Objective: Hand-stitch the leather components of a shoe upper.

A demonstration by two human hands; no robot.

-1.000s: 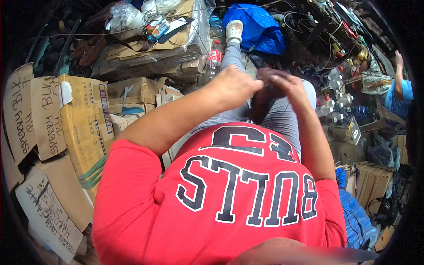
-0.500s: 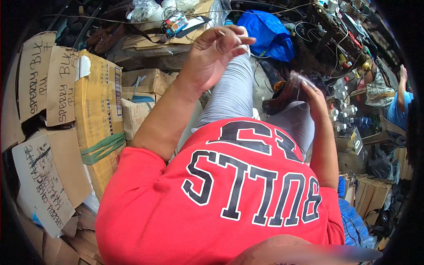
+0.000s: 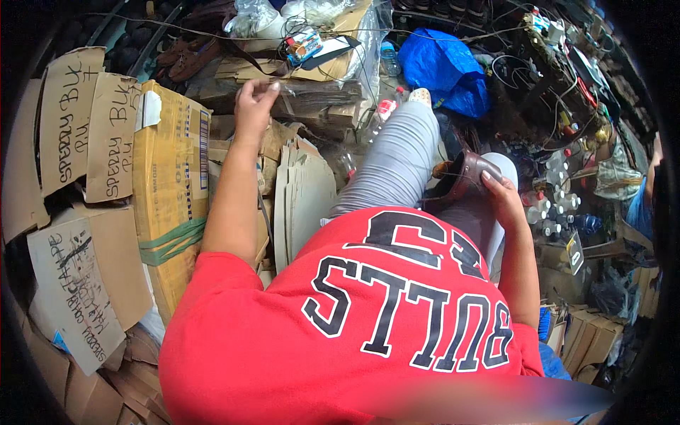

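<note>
Over my right thigh, my right hand (image 3: 506, 200) is closed on a dark brown leather shoe (image 3: 476, 170), with the thumb on its near edge. The shoe's opening is turned toward the left, and part of it is in shadow. Out to the left, my left hand (image 3: 256, 112) is raised near a stack of wood and cardboard (image 3: 319, 95). Its fingers are curled and pinched together; whatever they hold is too small to make out.
A yellow-taped carton (image 3: 170, 177) and cardboard pieces stand at left. Ahead are a blue plastic bag (image 3: 443, 67) and a clear bottle (image 3: 389, 58). Several small bottles (image 3: 552, 205) stand at right, near a person's blue sleeve (image 3: 641, 211).
My left hand has swung left, away from above my knee, and its fingers have curled in. The shoe in my right hand sits lower and tilts differently. The view has shifted slightly.
</note>
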